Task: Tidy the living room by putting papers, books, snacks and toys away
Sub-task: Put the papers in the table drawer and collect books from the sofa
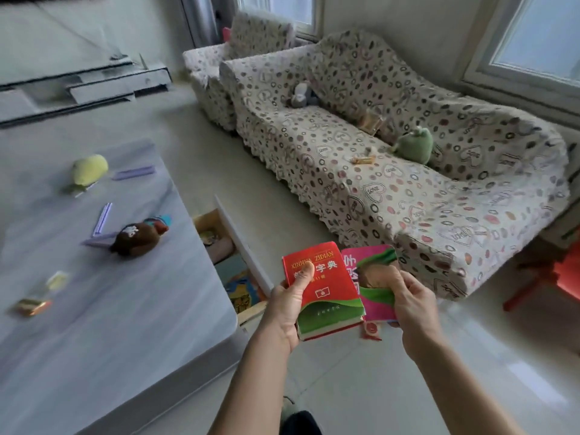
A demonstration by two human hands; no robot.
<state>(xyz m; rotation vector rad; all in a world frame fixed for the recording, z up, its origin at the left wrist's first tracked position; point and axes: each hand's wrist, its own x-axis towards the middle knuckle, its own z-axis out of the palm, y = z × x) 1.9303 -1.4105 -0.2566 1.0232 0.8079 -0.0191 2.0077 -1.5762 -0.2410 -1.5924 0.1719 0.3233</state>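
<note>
A: Report your hands.
B: Your left hand [290, 304] grips the red dictionary [326, 290], thumb across its cover. Your right hand [408, 304] pinches the pink book [375, 277] just beside it.
A: Beyond them?
B: To your left, the table [125, 309] carries a brown plush toy [138, 238] and a yellow one [90, 169]. Farther off, the sofa [439, 199] holds a green frog plush [413, 146].

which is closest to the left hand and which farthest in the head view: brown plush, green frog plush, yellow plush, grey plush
From the left hand:
1. brown plush, on the table to the left.
2. green frog plush, on the sofa seat, up right.
3. yellow plush, far side of the table.
4. grey plush, at the sofa's far end.
</note>
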